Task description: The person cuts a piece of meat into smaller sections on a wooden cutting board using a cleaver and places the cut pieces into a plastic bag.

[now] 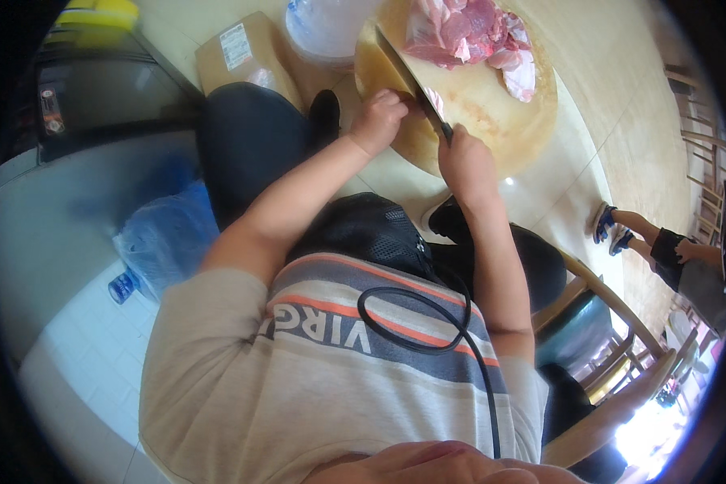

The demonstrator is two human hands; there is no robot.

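My right hand (467, 163) grips the black handle of a broad-bladed kitchen knife (404, 69). Its blade slants up and left over a round wooden chopping board (484, 130). On the blade's left side, my left hand (380, 121) has curled fingers close to the steel; whatever lies under those fingers is hidden. A small strip of pale pink meat (434, 101) shows along the blade's right side. Farther up the board sits a large heap of raw meat (460, 30), with a whitish, fatty piece (520, 78) at its right end.
A cardboard box (242, 57) with a label and a whitish plastic tub (327, 30) stand left of the board. A blue plastic bag (169, 236) lies at left. At right are a person's legs (635, 227) and a wooden chair (611, 314). A black cable (420, 348) loops across my shirt.
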